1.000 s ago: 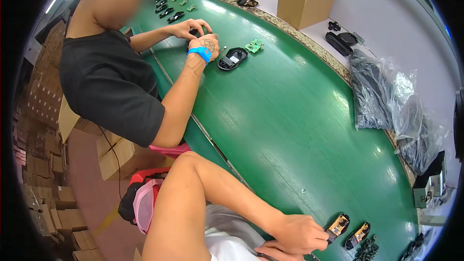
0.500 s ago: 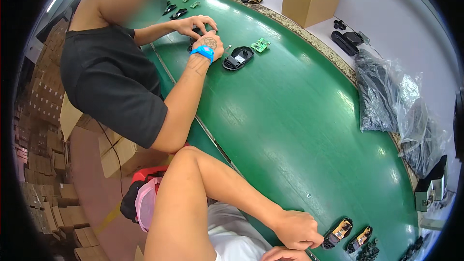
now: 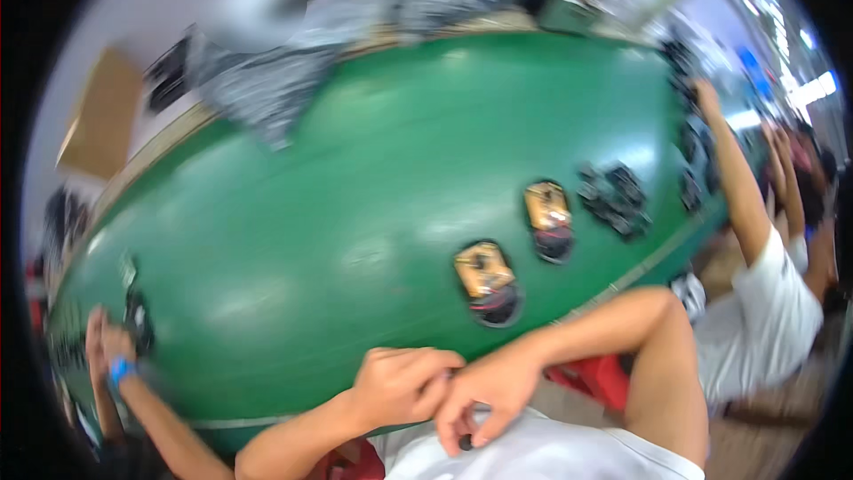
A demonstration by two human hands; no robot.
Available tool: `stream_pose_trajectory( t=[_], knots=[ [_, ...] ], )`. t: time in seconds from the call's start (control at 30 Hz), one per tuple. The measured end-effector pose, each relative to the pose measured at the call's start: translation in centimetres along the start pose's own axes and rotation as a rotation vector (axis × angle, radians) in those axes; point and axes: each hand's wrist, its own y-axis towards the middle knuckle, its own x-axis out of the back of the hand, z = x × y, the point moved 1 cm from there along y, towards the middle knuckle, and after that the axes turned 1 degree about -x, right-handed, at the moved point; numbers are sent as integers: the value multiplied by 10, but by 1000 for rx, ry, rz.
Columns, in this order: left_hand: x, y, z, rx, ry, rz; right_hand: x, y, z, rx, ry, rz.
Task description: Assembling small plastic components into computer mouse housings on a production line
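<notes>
My left hand (image 3: pixel 402 384) is curled closed at the table's near edge, its fingertips by my right hand; what they hold, if anything, I cannot make out. Close beside it, my right hand (image 3: pixel 490 396) pinches a small round black part (image 3: pixel 466 442) between thumb and finger, low in front of my white shirt. Beyond my hands lies an oval black housing (image 3: pixel 498 307) with a tan board and a red wire in it. A second housing (image 3: pixel 554 244) of the same kind rests farther right. Neither hand touches these. The picture is blurred by motion.
A pile of small black parts (image 3: pixel 615 200) lies right of the housings on the green table (image 3: pixel 355 187). Grey plastic bags (image 3: pixel 258 80) and a cardboard box (image 3: pixel 102 116) line the far side. A co-worker's blue-banded wrist (image 3: pixel 121 370) is left; another's arm (image 3: pixel 739 178) reaches in at right.
My view has swung to the right, so the housings now appear ahead of me. Both my hands now show close together, with the small black part visible in the right one.
</notes>
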Motion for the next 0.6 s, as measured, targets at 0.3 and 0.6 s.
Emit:
stream_pose_trajectory(
  t=[0.3, 0.6],
  knots=[
    [-16, 6, -4, -1, -3, 47, -29, -77, 49, 533, -203, -556],
    [-10, 9, -10, 95, -26, 68, -52, -238, -32, -253, -1323, -2361]
  ],
)
